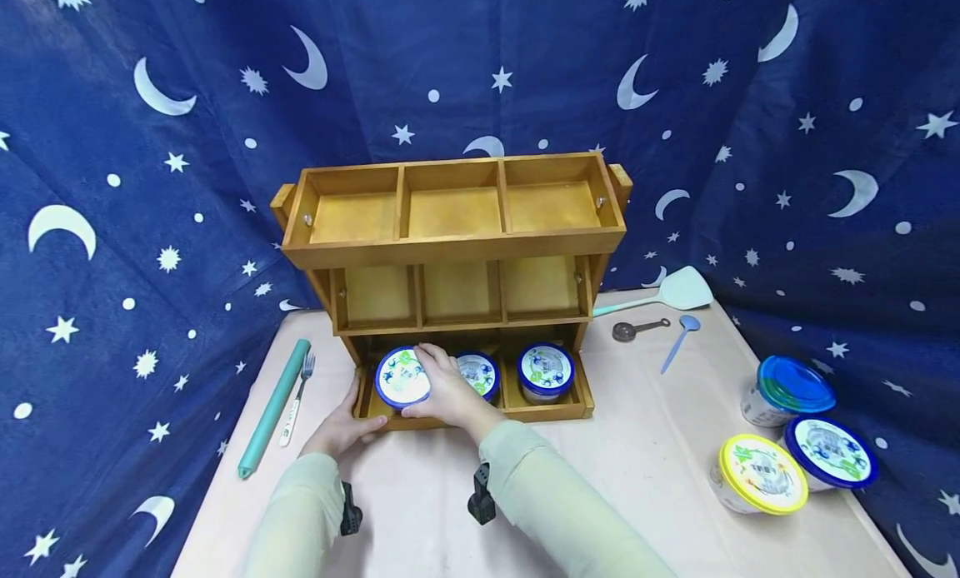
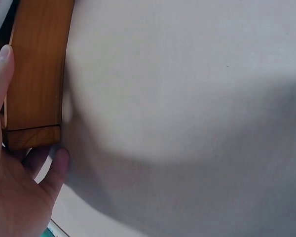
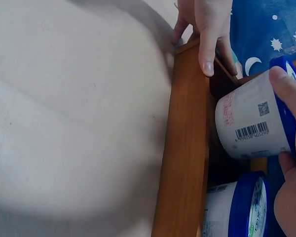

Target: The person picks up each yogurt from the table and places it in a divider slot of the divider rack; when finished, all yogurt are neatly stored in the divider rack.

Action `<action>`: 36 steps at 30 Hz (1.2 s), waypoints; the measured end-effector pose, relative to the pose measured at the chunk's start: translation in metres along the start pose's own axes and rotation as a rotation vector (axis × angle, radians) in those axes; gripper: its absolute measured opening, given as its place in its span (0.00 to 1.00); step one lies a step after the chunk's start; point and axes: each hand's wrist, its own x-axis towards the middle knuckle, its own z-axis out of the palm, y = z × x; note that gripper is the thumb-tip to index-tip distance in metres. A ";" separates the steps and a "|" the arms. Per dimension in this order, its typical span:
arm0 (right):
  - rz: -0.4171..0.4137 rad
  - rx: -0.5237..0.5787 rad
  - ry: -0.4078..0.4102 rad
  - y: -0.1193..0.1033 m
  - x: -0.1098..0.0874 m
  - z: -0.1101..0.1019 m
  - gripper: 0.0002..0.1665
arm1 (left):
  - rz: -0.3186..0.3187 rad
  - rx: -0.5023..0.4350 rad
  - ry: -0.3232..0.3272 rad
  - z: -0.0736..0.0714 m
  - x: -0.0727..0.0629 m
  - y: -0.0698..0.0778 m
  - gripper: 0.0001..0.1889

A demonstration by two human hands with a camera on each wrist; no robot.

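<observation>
My right hand (image 1: pixel 447 392) grips a white plastic tub with a blue lid (image 1: pixel 402 378) over the left compartment of the bottom tier of a wooden three-tier rack (image 1: pixel 457 251). In the right wrist view this tub (image 3: pixel 251 118) is tilted, its barcode side showing, with a thumb on the lid's rim. My left hand (image 1: pixel 341 428) holds the front left corner of that tier; in the left wrist view its thumb lies along the front rail (image 2: pixel 39 64) and the fingers are round the corner. Two more blue-lidded tubs, a middle one (image 1: pixel 478 375) and a right one (image 1: pixel 546 371), sit in the same tier.
Left of the rack lie a green roll (image 1: pixel 274 407) and a fork (image 1: pixel 297 399). On the right are a pale turner (image 1: pixel 684 290), a brown measuring spoon (image 1: pixel 626 331), a blue spoon (image 1: pixel 681 341), a yellow-lidded tub (image 1: pixel 763 475) and two blue-lidded tubs (image 1: pixel 832 451). A starry curtain (image 1: pixel 450 62) hangs behind.
</observation>
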 end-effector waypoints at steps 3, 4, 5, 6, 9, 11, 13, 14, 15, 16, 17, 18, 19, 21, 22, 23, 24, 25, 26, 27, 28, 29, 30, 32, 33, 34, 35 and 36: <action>0.011 -0.012 -0.002 0.000 0.001 0.000 0.61 | 0.011 0.013 0.006 -0.001 0.000 0.001 0.59; 0.014 -0.014 -0.007 0.000 0.001 0.001 0.61 | 0.010 0.011 0.006 -0.001 0.000 0.001 0.59; 0.015 -0.014 -0.010 -0.001 0.001 0.001 0.61 | 0.008 0.010 0.007 -0.001 0.000 0.000 0.59; 0.015 -0.021 -0.013 -0.002 0.001 0.001 0.61 | 0.006 0.012 0.009 -0.001 0.000 0.000 0.59; 0.008 -0.012 -0.001 -0.004 0.000 0.003 0.59 | 0.001 0.006 0.007 -0.001 -0.001 -0.001 0.59; -0.002 -0.012 0.013 -0.007 0.000 0.004 0.57 | -0.003 -0.008 0.004 -0.001 -0.002 -0.002 0.60; -0.007 0.000 0.021 -0.009 0.000 0.006 0.55 | -0.012 -0.015 -0.001 -0.001 -0.002 -0.002 0.61; -0.008 0.008 0.024 -0.009 -0.001 0.007 0.55 | -0.013 -0.011 -0.002 -0.001 -0.002 -0.002 0.61; -0.006 0.005 0.025 -0.010 0.000 0.008 0.55 | -0.016 -0.005 -0.002 -0.001 -0.001 -0.002 0.61; -0.002 0.002 0.029 -0.010 0.000 0.009 0.55 | -0.015 -0.002 -0.001 -0.001 -0.002 -0.001 0.61; 0.003 0.001 0.035 -0.010 0.001 0.010 0.55 | -0.020 0.002 -0.001 -0.001 -0.001 -0.001 0.61; 0.014 0.013 0.038 -0.009 0.002 0.011 0.56 | -0.016 0.008 0.000 -0.001 -0.001 0.000 0.60; 0.020 0.012 0.044 -0.009 0.003 0.013 0.56 | -0.013 0.011 0.003 -0.001 -0.001 0.001 0.60; 0.031 0.004 0.055 -0.008 0.004 0.015 0.57 | -0.003 0.013 0.006 -0.001 -0.002 0.002 0.59; 0.036 0.005 0.059 -0.007 0.004 0.016 0.57 | 0.000 0.009 0.005 -0.001 -0.002 0.002 0.59; 0.041 0.003 0.059 -0.007 0.004 0.017 0.57 | 0.002 0.004 0.005 -0.001 -0.002 0.002 0.59; 0.044 0.003 0.059 -0.006 0.004 0.018 0.57 | 0.010 0.003 0.004 -0.001 -0.002 0.003 0.59; 0.051 0.004 0.056 -0.005 0.003 0.018 0.57 | 0.008 -0.002 0.002 0.000 -0.002 0.003 0.60; 0.059 0.011 0.054 -0.005 0.003 0.019 0.57 | 0.010 -0.007 -0.001 0.000 -0.002 0.003 0.60; 0.068 0.018 0.051 -0.004 0.002 0.020 0.57 | 0.008 -0.013 -0.004 0.000 -0.002 0.003 0.60; 0.078 0.024 0.047 -0.003 0.001 0.021 0.57 | 0.012 -0.015 -0.006 0.001 -0.002 0.003 0.61; 0.087 0.030 0.045 -0.002 0.000 0.022 0.57 | 0.011 -0.017 -0.008 0.001 -0.001 0.002 0.61; 0.094 0.041 0.045 -0.002 -0.001 0.023 0.57 | 0.009 -0.014 -0.009 0.001 -0.001 0.002 0.61; 0.102 0.051 0.050 -0.001 -0.002 0.024 0.57 | 0.013 -0.014 -0.010 0.002 -0.001 0.002 0.60; 0.105 0.045 0.051 -0.001 -0.001 0.025 0.58 | 0.014 -0.012 -0.008 0.002 0.000 0.001 0.60; 0.106 0.040 0.055 -0.001 -0.001 0.025 0.58 | 0.017 -0.012 -0.006 0.002 0.000 0.001 0.60; 0.106 0.031 0.058 -0.001 -0.001 0.026 0.58 | 0.016 -0.013 -0.006 0.002 0.000 0.001 0.60; 0.106 0.024 0.060 -0.002 -0.001 0.026 0.57 | 0.018 -0.014 -0.006 0.002 0.000 0.002 0.59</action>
